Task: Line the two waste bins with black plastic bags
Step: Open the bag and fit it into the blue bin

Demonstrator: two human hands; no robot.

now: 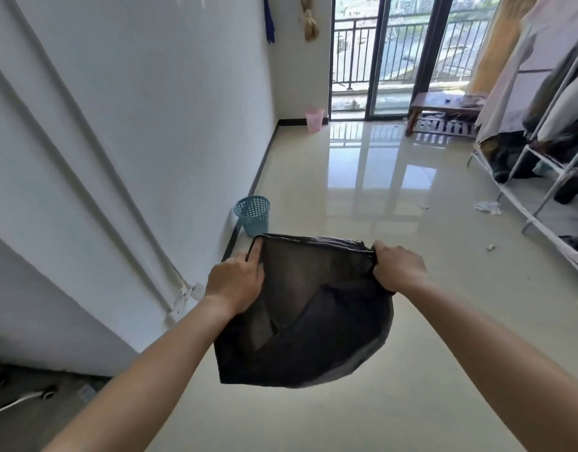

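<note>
A black plastic bag (317,318) hangs in the air in front of me, its mouth pulled wide. My left hand (235,282) grips the left side of the rim, one finger hooked inside it. My right hand (398,267) clutches the bunched right side of the rim. A blue mesh waste bin (252,214) stands on the floor against the left wall, just beyond the bag, with no liner visible in it. A pink mesh waste bin (314,119) stands far off in the corner by the balcony door.
White wall (150,141) runs along the left with a dark skirting. Glossy tile floor (362,197) stretches ahead to the sliding balcony door (395,53). A clothes rack (542,151) and a low wooden bench (444,109) stand on the right. Paper scraps (486,207) lie near the rack.
</note>
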